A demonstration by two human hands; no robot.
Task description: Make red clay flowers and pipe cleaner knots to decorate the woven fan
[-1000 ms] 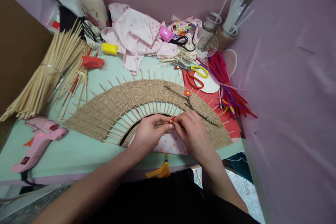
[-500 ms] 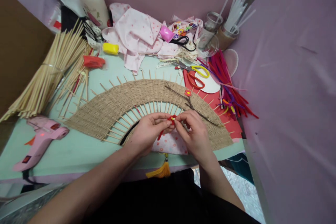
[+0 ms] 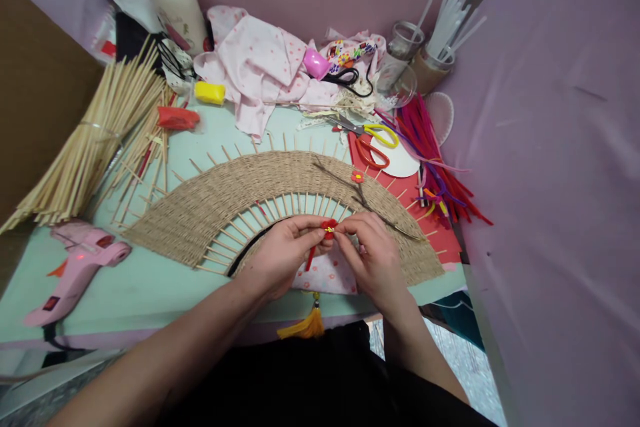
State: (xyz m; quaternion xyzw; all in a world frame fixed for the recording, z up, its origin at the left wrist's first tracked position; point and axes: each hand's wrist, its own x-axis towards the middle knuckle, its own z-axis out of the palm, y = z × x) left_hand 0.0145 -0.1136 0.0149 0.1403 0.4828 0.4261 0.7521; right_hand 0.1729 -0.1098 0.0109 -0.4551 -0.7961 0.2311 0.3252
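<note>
A small red flower with a yellow centre is pinched between the fingertips of my left hand. A red strip hangs down below it. From the other side, the closed thumb and forefinger of my right hand meet the flower at its yellow centre. Both hands are over the inner edge of a woven fan with thin wooden ribs. On the fan's right part lies a dark twig, with another red flower on it. A yellow tassel hangs at the fan's base.
A pink glue gun lies at the left, near a bundle of wooden sticks. Scissors and pipe cleaners lie at the right. Spotted cloth, a bottle and cups of glue sticks stand behind.
The red flower has turned slightly in my fingers, and its yellow centre faces up more. The red strip beneath has shifted a little to the right. Both hands stay almost in place.
</note>
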